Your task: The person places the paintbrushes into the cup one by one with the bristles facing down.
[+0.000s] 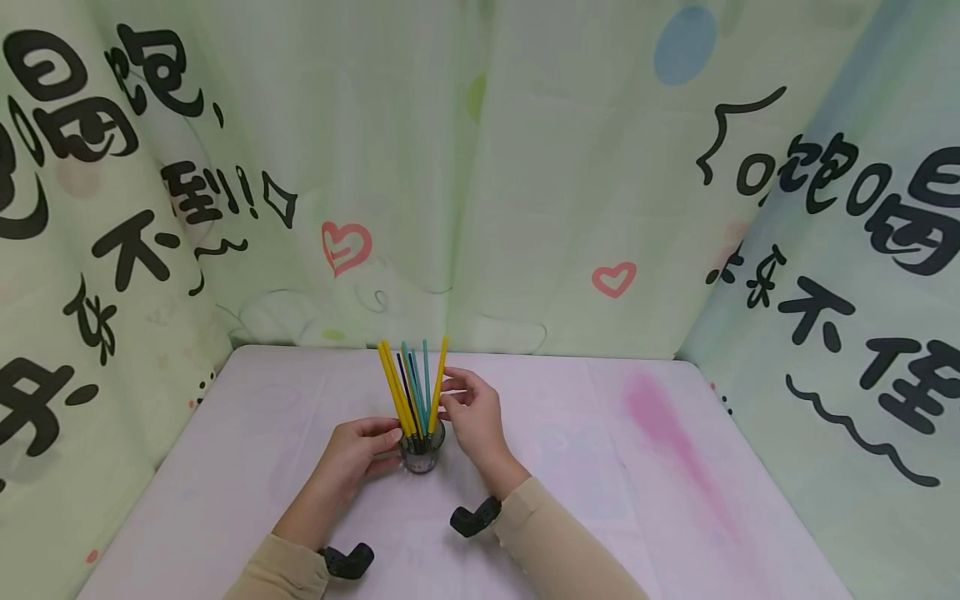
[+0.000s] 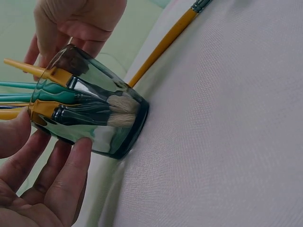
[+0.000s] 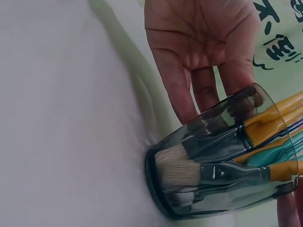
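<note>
A clear grey glass cup [image 1: 420, 458] stands on the table, holding several paintbrushes [image 2: 90, 97], bristles down, with yellow, teal and dark handles. My left hand [image 1: 362, 454] grips its left side; the left wrist view shows the thumb by the rim and fingertips on the wall. At the right, my right hand [image 1: 474, 412] pinches a yellow paintbrush [image 1: 438, 379] whose lower end is inside the cup; part of this grip is hidden. Broad pale bristles [image 3: 177, 172] show through the glass. Another yellow paintbrush [image 2: 163, 47] lies beyond the cup in the left wrist view.
The table [image 1: 585, 500] has a pale cloth with a pink streak [image 1: 667, 425] on the right. Printed curtains [image 1: 525, 208] hang behind it and along both sides. A black wrist device [image 1: 348, 562] sits at each cuff.
</note>
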`<state>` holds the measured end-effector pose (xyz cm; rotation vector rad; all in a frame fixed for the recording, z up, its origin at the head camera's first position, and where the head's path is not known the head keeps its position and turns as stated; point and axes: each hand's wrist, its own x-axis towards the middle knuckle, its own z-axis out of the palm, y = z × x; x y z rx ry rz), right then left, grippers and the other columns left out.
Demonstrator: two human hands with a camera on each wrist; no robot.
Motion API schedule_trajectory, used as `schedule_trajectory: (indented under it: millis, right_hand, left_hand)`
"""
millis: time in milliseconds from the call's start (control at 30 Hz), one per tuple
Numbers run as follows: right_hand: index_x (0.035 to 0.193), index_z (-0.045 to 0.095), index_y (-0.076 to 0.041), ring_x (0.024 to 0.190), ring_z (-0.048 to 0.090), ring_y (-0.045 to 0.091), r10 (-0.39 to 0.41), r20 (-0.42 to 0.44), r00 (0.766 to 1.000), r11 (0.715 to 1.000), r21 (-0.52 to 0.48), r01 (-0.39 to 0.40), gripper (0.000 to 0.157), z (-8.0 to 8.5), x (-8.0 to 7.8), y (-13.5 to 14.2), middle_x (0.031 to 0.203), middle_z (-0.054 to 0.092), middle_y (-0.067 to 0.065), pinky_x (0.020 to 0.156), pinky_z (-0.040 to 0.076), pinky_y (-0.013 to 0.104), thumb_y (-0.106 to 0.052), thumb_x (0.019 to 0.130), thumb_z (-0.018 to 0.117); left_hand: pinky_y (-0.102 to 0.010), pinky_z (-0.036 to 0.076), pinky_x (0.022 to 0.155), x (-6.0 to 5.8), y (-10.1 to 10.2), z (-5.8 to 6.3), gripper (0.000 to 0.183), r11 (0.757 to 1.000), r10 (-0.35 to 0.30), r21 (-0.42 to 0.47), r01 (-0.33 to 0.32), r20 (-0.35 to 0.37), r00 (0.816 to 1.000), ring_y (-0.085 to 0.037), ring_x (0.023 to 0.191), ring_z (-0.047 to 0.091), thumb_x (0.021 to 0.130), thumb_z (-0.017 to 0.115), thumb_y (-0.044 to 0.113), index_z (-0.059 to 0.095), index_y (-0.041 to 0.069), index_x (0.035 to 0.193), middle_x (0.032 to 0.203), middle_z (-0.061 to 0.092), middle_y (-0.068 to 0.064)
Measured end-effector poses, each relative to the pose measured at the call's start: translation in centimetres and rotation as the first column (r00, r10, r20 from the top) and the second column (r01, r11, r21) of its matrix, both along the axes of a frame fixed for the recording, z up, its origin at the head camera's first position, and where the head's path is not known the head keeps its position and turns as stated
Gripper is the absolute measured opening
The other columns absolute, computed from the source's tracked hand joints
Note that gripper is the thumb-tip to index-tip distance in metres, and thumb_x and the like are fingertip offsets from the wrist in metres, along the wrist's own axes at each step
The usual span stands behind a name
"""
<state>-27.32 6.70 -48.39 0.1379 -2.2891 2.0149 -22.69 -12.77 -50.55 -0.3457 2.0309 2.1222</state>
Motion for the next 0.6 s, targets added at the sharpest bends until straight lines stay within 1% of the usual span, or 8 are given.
schedule_trajectory:
  millis: [133, 300, 433, 600]
  right_hand:
    - [0.141, 0.068, -0.009, 0.096, 0.073, 0.019, 0.021, 0.013, 1.000, 1.000, 0.018, -0.021, 0.039, -0.2, 0.2, 0.3, 0.119, 0.071, 0.015, 0.082, 0.070, 0.036, 0.002, 0.104, 0.064]
    - [0.142, 0.068, -0.008, 0.094, 0.073, 0.019, 0.020, 0.030, 0.999, 1.000, 0.013, -0.021, 0.042, -0.5, 0.1, 0.6, 0.119, 0.071, 0.015, 0.080, 0.070, 0.035, 0.006, 0.102, 0.062]
    - [0.141, 0.069, -0.012, 0.095, 0.074, 0.024, 0.011, 0.038, 0.999, 1.000, 0.020, -0.011, 0.044, -0.7, 0.1, 1.0, 0.118, 0.072, 0.016, 0.079, 0.070, 0.034, 0.007, 0.102, 0.061]
    - [0.143, 0.067, -0.011, 0.102, 0.075, 0.035, 0.007, 0.049, 0.999, 1.000, 0.029, -0.009, 0.045, -1.0, 0.2, 1.6, 0.120, 0.073, 0.017, 0.080, 0.070, 0.035, 0.006, 0.102, 0.060]
  left_hand:
    - [-0.043, 0.069, 0.091, 0.0, 0.1, 0.0, 0.032, 1.000, 0.006, -0.002, -0.006, 0.006, 1.000, -0.022, 0.101, 0.077, 0.102, 0.074, 0.011, 0.073, -0.003, 0.131, 0.127, 0.075, -0.021]
    - [-0.043, 0.069, 0.091, 0.0, 0.1, 0.1, 0.032, 1.000, 0.010, -0.002, -0.010, 0.010, 1.000, -0.022, 0.101, 0.077, 0.102, 0.074, 0.010, 0.073, -0.003, 0.131, 0.129, 0.075, -0.021]
    - [-0.043, 0.069, 0.091, 0.0, 0.1, 0.1, 0.033, 1.000, 0.008, -0.009, -0.008, 0.010, 1.000, -0.022, 0.101, 0.076, 0.102, 0.073, 0.010, 0.073, -0.003, 0.132, 0.130, 0.074, -0.022]
    - [-0.043, 0.068, 0.092, 0.1, 0.2, 0.2, 0.033, 1.000, 0.003, -0.015, -0.002, 0.007, 1.000, -0.021, 0.101, 0.076, 0.102, 0.074, 0.011, 0.072, -0.003, 0.132, 0.130, 0.073, -0.022]
